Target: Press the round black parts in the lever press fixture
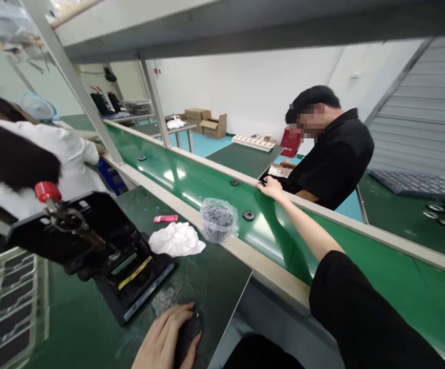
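While a co-worker in black (333,154) is leaning beyond the green conveyor belt (191,187), the head view is showing a person's two hands set well apart — the left hand (163,335) is gripping a dark piece (185,338) on the bench (222,271), and the right hand (272,188) is resting at the belt's far rail (360,226), fingers bent. Whether those fingertips are holding anything is impossible to tell. The step in hand is seemingly one of handling parts at bench and belt; the next move is probably calling for a steady left grip and a sure right fingertip hold. The piece is lying between left thumb and fingers, near the bench edge and the black clamp fixture (138,282) — a dark ring (245,216) is sitting on the belt.
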Motion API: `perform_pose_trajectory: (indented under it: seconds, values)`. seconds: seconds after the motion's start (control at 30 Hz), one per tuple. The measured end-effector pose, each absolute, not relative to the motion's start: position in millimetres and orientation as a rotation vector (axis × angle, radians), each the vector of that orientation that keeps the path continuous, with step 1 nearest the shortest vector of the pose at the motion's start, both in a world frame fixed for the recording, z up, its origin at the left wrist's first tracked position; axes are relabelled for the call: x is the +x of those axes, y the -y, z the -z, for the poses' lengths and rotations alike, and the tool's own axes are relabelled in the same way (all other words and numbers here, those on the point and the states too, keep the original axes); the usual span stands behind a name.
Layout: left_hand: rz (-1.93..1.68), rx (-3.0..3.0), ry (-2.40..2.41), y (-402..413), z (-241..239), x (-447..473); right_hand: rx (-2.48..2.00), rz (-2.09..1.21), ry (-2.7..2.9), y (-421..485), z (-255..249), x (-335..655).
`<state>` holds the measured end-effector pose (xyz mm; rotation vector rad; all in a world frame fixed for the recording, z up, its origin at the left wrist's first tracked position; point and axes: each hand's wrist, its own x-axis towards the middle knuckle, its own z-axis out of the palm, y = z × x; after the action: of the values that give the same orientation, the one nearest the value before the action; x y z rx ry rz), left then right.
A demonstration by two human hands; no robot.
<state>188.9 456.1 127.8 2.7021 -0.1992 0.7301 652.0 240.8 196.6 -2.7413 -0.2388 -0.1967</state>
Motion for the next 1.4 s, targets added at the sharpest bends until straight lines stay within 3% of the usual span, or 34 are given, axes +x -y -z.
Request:
perform_pose_trajectory:
  seconds: [0.2,0.3,0.37,0.53,0.7,0.9,1.4]
  values:
    - [-0.548,2.554,0.045,-445.6,-142.4,181.1,-2.607,0.357,0.549,-226.9,-207.6,576.5]
    - [-0.461,2.466,-0.03,-444.7,-142.6,178.2,-2.21,0.901,0.884,-220.3,-217.0,521.8]
    - [-0.409,2.404,-0.078,-445.1,-142.6,176.3,-1.988,0.997,1.039,-222.2,-223.8,481.1]
    - [-0.349,2.311,-0.077,-445.2,-142.3,173.1,-1.613,0.161,1.487,-265.3,-222.9,393.2]
    - [-0.406,2.382,-0.003,-444.9,-137.0,169.9,-1.487,-0.463,1.392,-356.4,-184.1,369.3]
    - [-0.412,2.463,-0.005,-445.2,-134.5,166.9,-1.466,-0.432,1.335,-429.7,-155.1,375.2]
    - [-0.428,2.419,-0.11,-447.4,-134.4,170.7,-1.588,-0.178,1.522,-437.7,-151.2,373.3]
